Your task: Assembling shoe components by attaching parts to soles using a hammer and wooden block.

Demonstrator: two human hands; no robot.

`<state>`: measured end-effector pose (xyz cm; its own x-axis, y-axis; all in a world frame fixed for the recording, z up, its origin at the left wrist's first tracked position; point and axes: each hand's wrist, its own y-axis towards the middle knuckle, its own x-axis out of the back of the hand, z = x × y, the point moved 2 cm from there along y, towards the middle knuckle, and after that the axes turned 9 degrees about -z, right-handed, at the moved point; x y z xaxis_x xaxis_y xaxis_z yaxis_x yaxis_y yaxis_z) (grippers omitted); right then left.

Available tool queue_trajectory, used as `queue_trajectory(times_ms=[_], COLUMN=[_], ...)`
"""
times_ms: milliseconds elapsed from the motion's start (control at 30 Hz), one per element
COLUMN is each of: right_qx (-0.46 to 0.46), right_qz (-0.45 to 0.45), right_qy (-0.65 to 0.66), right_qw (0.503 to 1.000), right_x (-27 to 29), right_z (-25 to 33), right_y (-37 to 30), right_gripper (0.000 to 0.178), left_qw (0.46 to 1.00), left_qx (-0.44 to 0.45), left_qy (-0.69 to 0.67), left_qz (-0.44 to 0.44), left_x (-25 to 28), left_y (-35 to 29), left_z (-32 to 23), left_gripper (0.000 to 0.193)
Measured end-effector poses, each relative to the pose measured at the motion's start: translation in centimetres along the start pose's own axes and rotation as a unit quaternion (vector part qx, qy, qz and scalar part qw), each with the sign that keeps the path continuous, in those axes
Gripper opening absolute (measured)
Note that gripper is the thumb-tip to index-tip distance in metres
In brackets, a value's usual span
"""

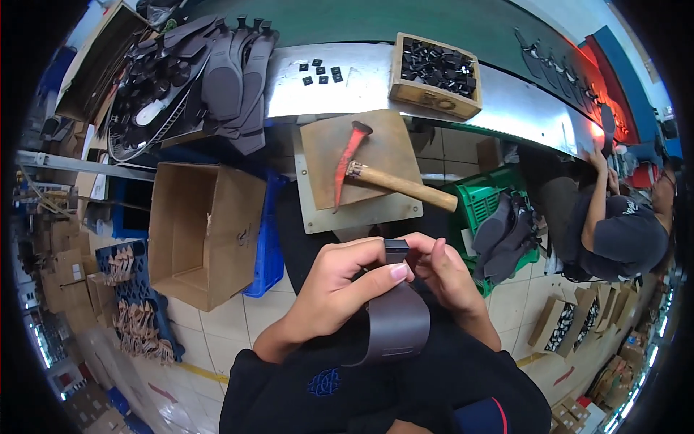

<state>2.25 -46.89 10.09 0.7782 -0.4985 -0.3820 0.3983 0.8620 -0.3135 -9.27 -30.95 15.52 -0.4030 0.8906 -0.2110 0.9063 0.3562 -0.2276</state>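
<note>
In front of my chest I hold a dark brown shoe sole (399, 325) with its heel pointing away from me. A black square heel tip (395, 250) shows at the heel's end. My left hand (345, 281) is closed round the heel, thumb pressed along its near side. Fingers of my right hand (450, 278) bend against the other side of the heel, with the thumb raised; part of that grip is hidden. Just beyond my hands, a hammer (401, 184) with a red head and wooden handle lies on a brown pad (394, 141).
Several black heel tips (323, 79) lie on the metal bench (289, 105), beside a wooden box (434, 103) of more. Soles (220, 87) are piled at far left. A cardboard box (206, 224) stands left; a green crate (473, 194) with soles stands right. A co-worker (625, 231) sits far right.
</note>
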Motion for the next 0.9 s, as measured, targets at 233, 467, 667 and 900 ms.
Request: queue_trajectory(times_ms=[233,467,667,900], right_qx=[0.028,0.087,0.047,0.229], right_qz=[0.041,0.277,-0.003,-0.118], right_qy=[-0.034,-0.167,-0.068,-0.342], right_qw=[0.998,0.942,0.997,0.903], right_x=[-1.0,-1.4,-3.9,-1.3], right_z=[0.8,2.0,0.6,5.3], right_y=[0.5,0.5,3.0,7.3], right_gripper=[0.074,0.045,0.040,0.033], left_qw=[0.999,0.986,0.991,0.965], left_qx=[-0.049,-0.098,0.019,-0.156], left_qy=[0.008,0.092,-0.133,0.087], left_qz=[0.005,-0.102,-0.027,-0.194], left_x=[0.9,3.6,6.1,12.0], left_y=[-0.1,0.6,0.6,3.1], left_z=[-0.4,0.3,4.9,0.3], left_gripper=[0.024,0.031,0.063,0.043])
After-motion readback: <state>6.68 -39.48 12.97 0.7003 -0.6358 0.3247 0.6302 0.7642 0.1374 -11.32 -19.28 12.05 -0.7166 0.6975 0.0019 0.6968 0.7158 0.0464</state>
